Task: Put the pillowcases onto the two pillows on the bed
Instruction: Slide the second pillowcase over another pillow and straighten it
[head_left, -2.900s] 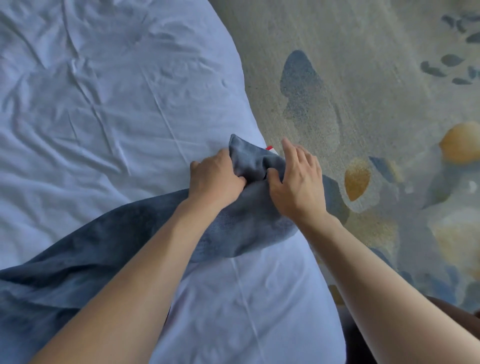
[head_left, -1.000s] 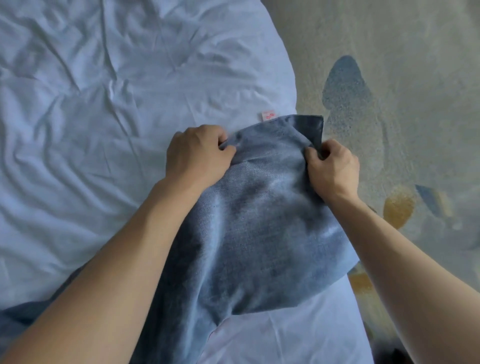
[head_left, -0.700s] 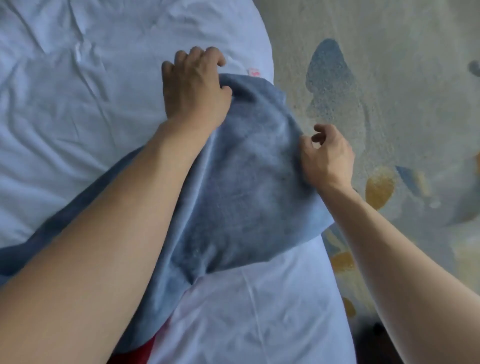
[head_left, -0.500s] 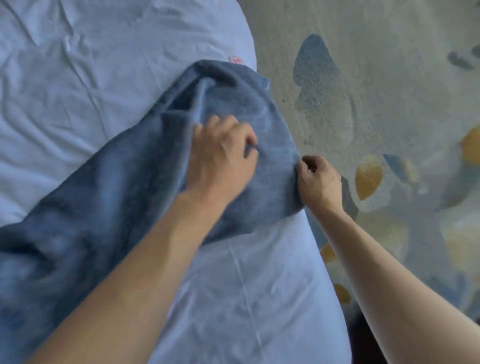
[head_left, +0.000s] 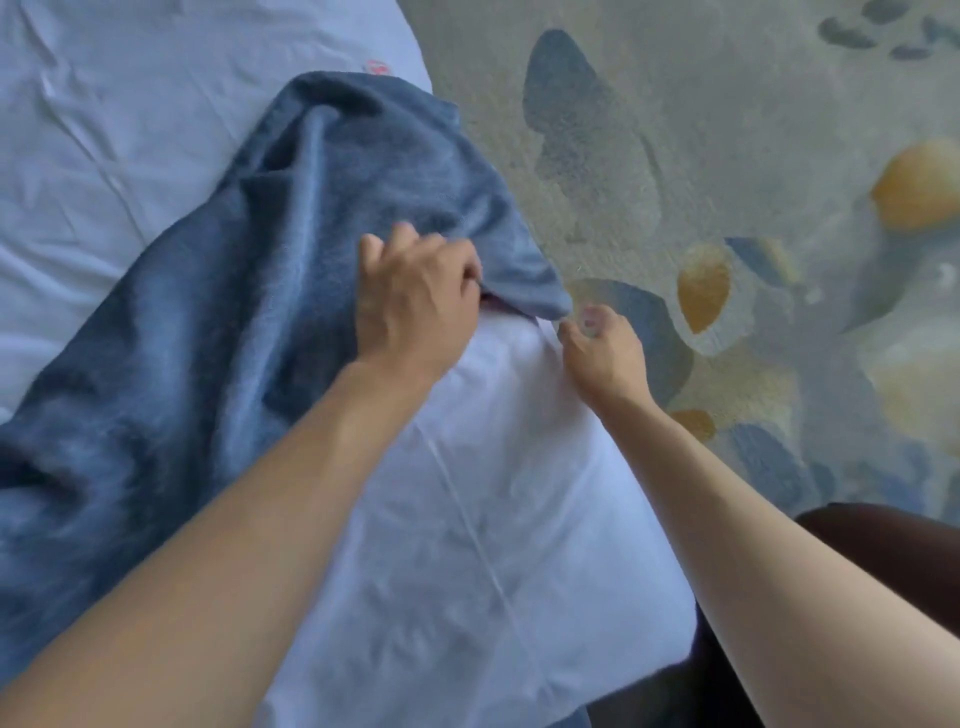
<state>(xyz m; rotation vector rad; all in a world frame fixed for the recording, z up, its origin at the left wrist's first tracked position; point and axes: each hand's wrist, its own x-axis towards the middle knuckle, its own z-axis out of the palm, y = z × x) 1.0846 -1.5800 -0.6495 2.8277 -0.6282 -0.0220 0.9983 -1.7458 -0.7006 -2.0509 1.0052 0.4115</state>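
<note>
A patterned carpet (head_left: 727, 130), grey-green with dark blue and yellow blotches, fills the right side of the view. On the left lies the bed (head_left: 119, 135) under a creased pale blue-white sheet, which reaches past the top and left edges of the frame. On the bed, at its edge beside the carpet, rests a white pillow (head_left: 467, 519), its near end bare and its far end under blue cloth. That cloth is the blue pillowcase (head_left: 218, 322), a soft, fleecy fabric that lies bunched and rumpled across the far end of the pillow and trails off to the lower left over the sheet. A small tag with red print (head_left: 375, 66) shows on the white fabric just beyond the far edge of the pillowcase.

The left hand (head_left: 418, 306) sits on the pillow at the hem of the pillowcase, its fingers curled into the fabric and gripping it. The right hand (head_left: 602, 353) is at the pillow's carpet-side edge, just below the hanging corner of the pillowcase; its fingertips are drawn together, seemingly pinching the white pillow fabric, though motion blur makes this uncertain.
</note>
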